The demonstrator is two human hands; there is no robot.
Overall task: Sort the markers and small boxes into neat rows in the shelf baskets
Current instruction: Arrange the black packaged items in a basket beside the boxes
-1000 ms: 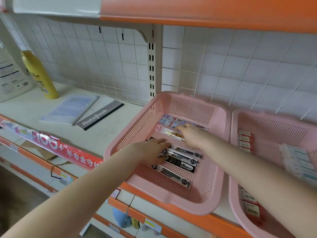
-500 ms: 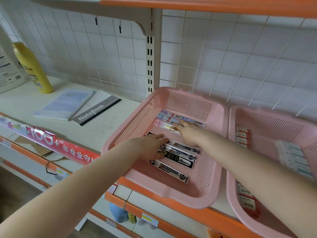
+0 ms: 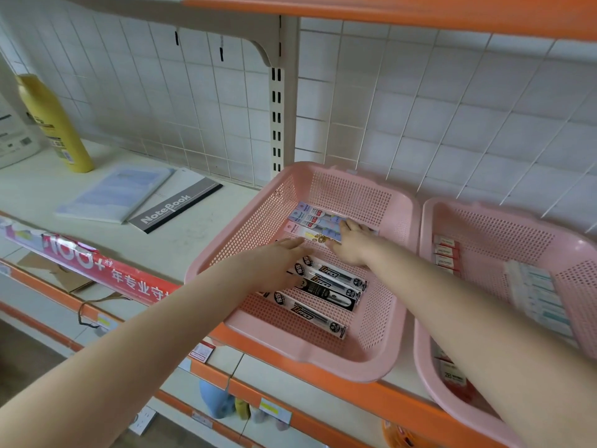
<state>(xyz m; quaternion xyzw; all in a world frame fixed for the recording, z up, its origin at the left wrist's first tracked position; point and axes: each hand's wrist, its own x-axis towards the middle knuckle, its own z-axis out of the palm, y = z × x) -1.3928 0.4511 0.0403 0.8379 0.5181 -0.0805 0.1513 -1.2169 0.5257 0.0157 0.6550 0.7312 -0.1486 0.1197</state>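
Reaching arms: two bare forearms stretch from the lower edge into the left basket, a pink one on the shelf at its orange front edge.
Black pen packs: several long packs lie side by side on the basket floor, all on the same slant. The nearest lies a little apart from the others.
Left hand: palm down, fingers straight and loose, resting on the left ends of the black pen packs. It grips nothing.
Right hand: palm down just beyond the black pen packs, fingertips touching the pale pen packs. I cannot tell whether it pinches one or only presses.
Pale pen packs: laid in a row near the basket's far wall.
Right basket: just beside the first, with small boxes in a column at its left side and white-and-green packs further right.
Notebook: flat on the shelf, well left of the baskets, partly under a thin blue booklet.
Yellow bottle: upright at the far left, in front of the wire grid.
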